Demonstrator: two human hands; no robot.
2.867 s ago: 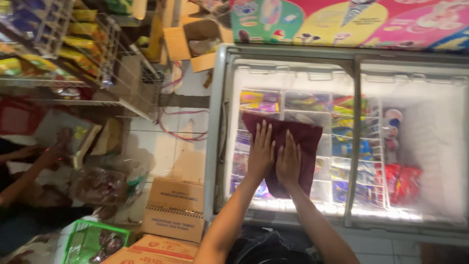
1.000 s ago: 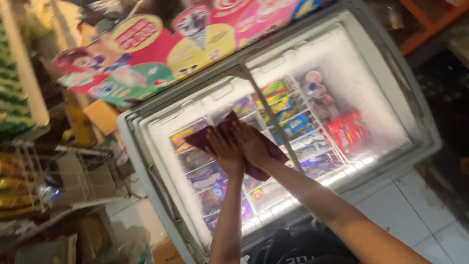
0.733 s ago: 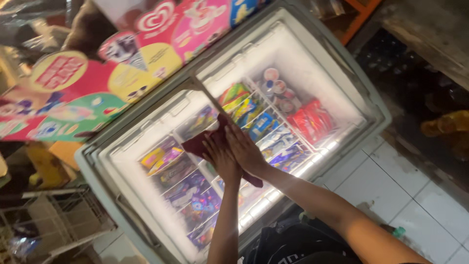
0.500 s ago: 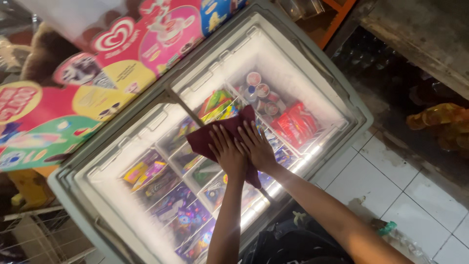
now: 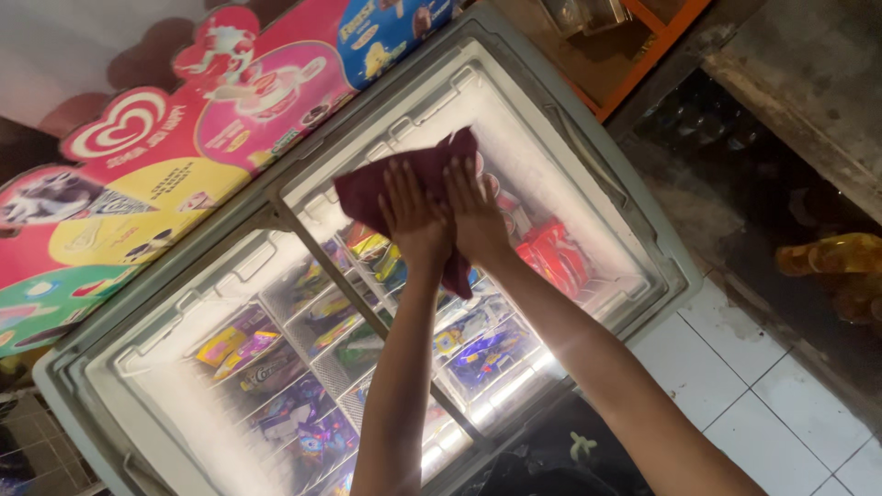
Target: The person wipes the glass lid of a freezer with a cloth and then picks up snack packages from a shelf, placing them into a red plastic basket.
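Cloth (image 5: 381,188), dark maroon, lies spread on the glass lid (image 5: 551,197) of a chest freezer (image 5: 657,266), over the right-hand pane near its far edge. Both hands are flat on it, side by side and touching at the thumbs: the left hand (image 5: 413,216) covers the middle of the cloth, the right hand (image 5: 473,207) its right part. Fingers are splayed and extended; neither hand pinches or grips the fabric, they press it down with the palms. A tail of the cloth hangs out below the wrists towards the near side. Judged by its folds and rumpled edge, the cloth is soft, light and limp; it would bunch under a sideways push and should slide readily on smooth glass, the more so if the pane is damp or frosted, which cannot be told. It is best controlled by broad palm pressure as here, or lifted by a pinched corner or gathered edge. Under the glass, wire baskets hold bright ice cream wrappers (image 5: 276,367) and red packets (image 5: 556,257). A colourful poster (image 5: 184,174) stands behind the freezer; white floor tiles (image 5: 763,395) lie to the right.
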